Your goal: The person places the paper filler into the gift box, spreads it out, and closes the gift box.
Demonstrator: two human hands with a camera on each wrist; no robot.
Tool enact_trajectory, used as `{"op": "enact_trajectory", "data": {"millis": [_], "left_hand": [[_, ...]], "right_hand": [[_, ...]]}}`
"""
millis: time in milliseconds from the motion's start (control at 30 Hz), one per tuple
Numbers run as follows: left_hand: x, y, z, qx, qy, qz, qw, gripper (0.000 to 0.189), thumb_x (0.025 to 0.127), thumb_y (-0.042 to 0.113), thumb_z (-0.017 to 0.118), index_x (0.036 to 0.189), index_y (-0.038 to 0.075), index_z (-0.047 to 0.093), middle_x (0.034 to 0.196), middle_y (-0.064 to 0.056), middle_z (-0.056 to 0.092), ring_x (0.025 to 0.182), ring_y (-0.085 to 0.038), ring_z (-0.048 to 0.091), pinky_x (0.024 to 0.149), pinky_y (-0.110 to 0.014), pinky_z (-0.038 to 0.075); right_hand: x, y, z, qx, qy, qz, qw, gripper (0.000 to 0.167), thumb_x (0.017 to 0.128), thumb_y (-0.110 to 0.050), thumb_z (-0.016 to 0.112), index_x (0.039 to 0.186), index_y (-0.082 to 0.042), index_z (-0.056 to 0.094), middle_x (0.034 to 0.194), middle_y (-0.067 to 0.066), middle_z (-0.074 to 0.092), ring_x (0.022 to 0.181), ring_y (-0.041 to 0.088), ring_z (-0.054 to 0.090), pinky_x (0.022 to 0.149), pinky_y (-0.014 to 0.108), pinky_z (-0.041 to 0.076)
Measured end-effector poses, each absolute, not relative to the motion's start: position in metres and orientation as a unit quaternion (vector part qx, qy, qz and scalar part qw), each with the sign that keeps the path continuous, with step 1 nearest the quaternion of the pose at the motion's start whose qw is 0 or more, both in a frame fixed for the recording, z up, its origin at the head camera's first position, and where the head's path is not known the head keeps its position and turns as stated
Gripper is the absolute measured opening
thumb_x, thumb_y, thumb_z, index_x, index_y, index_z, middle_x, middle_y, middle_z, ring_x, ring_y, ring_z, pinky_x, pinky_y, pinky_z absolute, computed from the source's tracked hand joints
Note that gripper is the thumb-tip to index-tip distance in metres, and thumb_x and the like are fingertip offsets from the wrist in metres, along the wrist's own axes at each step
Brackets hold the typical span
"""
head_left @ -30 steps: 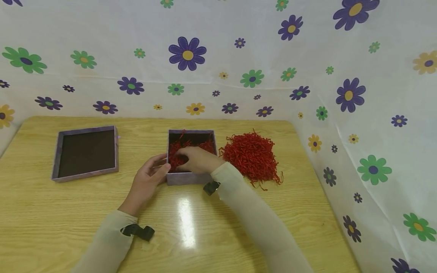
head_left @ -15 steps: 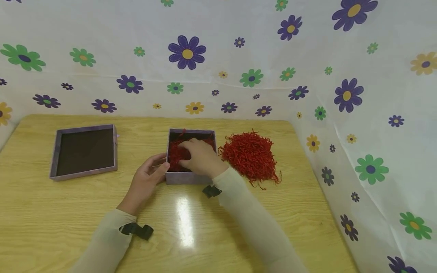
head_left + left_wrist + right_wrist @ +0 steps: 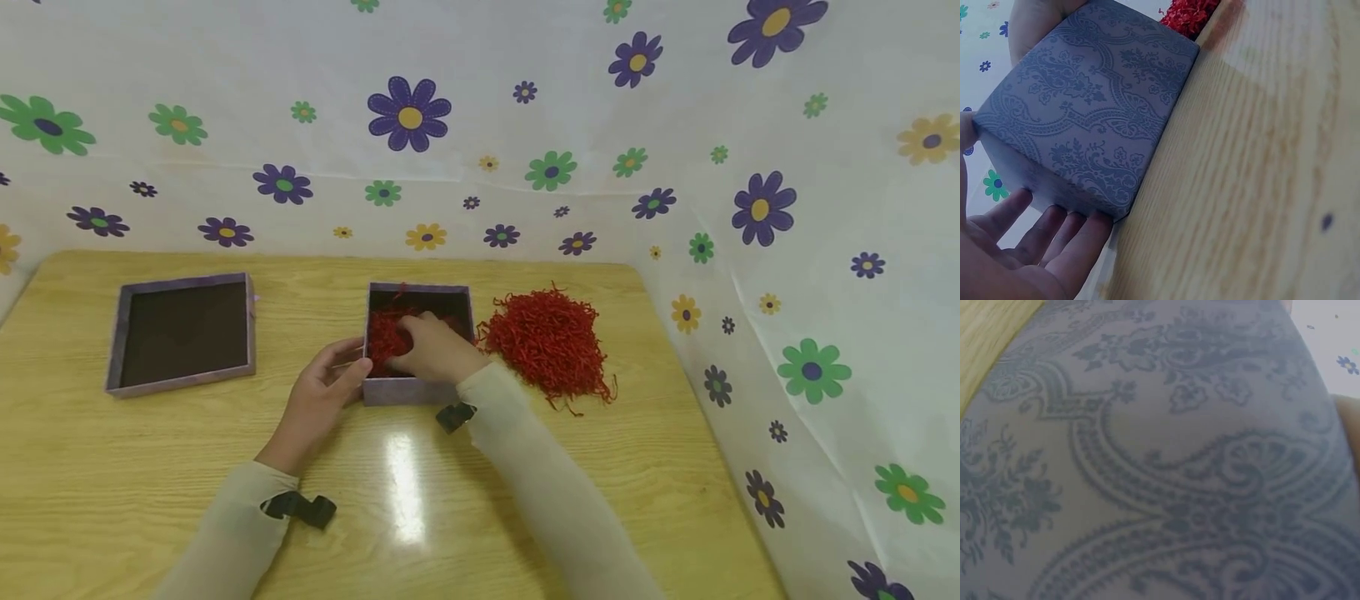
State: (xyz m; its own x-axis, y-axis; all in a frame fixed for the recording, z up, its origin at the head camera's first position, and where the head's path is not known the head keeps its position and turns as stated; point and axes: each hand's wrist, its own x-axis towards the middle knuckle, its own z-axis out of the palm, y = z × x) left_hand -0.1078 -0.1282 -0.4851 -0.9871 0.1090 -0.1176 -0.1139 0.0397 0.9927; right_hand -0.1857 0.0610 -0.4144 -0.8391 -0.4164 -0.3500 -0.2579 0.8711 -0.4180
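Note:
A square box [image 3: 418, 392] with purple-grey patterned sides and a dark inside stands at the table's middle. Red shredded paper [image 3: 386, 332] lies in it, mostly toward its left side. My left hand [image 3: 318, 400] steadies the box: the thumb touches the near left corner at the rim, and nearly straight fingers [image 3: 1079, 250] press the left outer wall in the left wrist view. Inside the box is my right hand [image 3: 435, 350], thumb and fingers curved apart among the shreds. Its fingertips are hidden. The right wrist view shows only the patterned box wall [image 3: 1147, 456] close up and part of a hand.
A shallow lid [image 3: 180, 383] with a dark inside lies on the left of the table. To the right of the box is a loose heap of red shredded paper [image 3: 547, 342]. Flower-printed cloth [image 3: 450, 83] hangs behind the wooden table [image 3: 225, 450] and along its right side.
My right hand has shifted a little to the far side within the box, then back nearer and to the right, uncovering more shreds at the left. The left hand keeps its place on the box.

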Motion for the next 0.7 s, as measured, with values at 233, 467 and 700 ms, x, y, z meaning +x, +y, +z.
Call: {"op": "enact_trajectory", "data": {"millis": [233,467,700], "left_hand": [[-0.106,-0.127,-0.481,-0.01,0.721,0.687,0.085,0.057,0.105,0.039,0.061,0.153,0.011,0.047,0.148,-0.015,0.05,0.125,-0.021,0.056,0.091,-0.02,0.055],[-0.106,-0.127,-0.481,-0.002,0.725,0.683,0.086,0.058,0.106,0.04,0.06,0.154,0.012,0.045,0.148,-0.014,0.05,0.128,-0.025,0.054,0.092,-0.02,0.054],[-0.106,-0.128,-0.48,-0.003,0.722,0.686,0.091,0.06,0.106,0.041,0.06,0.155,0.013,0.043,0.15,-0.014,0.048,0.131,-0.027,0.052,0.094,-0.021,0.054]], "right_hand": [[-0.192,0.057,-0.413,-0.251,0.919,-0.169,0.253,0.059,0.1,-0.036,0.069,0.151,-0.013,0.051,0.15,0.006,0.054,0.139,0.021,0.049,0.116,0.036,0.041],[-0.191,0.061,-0.413,-0.255,0.924,-0.165,0.233,0.058,0.101,-0.036,0.069,0.151,-0.014,0.052,0.15,0.004,0.054,0.138,0.02,0.05,0.116,0.037,0.041],[-0.187,0.083,-0.397,-0.272,0.925,-0.196,0.177,0.054,0.1,-0.034,0.071,0.149,-0.015,0.056,0.148,0.002,0.057,0.136,0.019,0.053,0.113,0.038,0.045]]}}
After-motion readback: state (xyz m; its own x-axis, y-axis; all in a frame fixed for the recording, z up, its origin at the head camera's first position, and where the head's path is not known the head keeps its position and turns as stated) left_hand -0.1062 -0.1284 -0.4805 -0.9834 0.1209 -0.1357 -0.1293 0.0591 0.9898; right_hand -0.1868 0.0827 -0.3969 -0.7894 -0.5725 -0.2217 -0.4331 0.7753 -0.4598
